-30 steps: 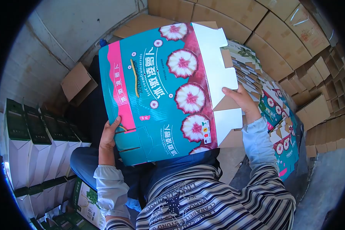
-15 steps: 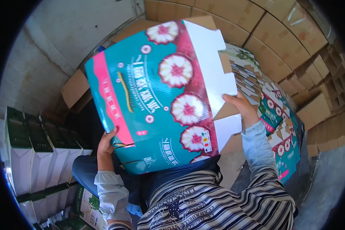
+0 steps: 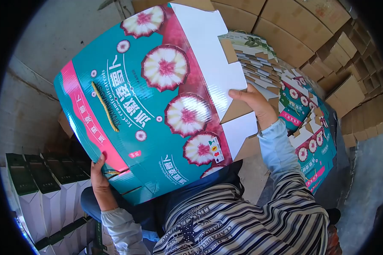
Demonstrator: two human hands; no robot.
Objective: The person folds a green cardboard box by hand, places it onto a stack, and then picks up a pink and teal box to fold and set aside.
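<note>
A teal and pink printed cardboard carton, folded flat, slants across the middle of the head view. Pictures of sliced fruit run down it, and a gold rope handle lies on its face. White notched flaps stick out along its right side. My left hand grips the lower left edge, thumb on the printed face. With thumb on a white flap and fingers hidden behind, my right hand pinches the right side.
Several matching flat cartons lie in a pile at the right. Brown cardboard boxes are stacked along the back. Green and white boxes stand in rows at the lower left, beside a pale wall.
Both hands have shifted left with the carton, which now appears larger and nearer. My left hand sits slightly lower than before. The hold of both hands looks the same.
</note>
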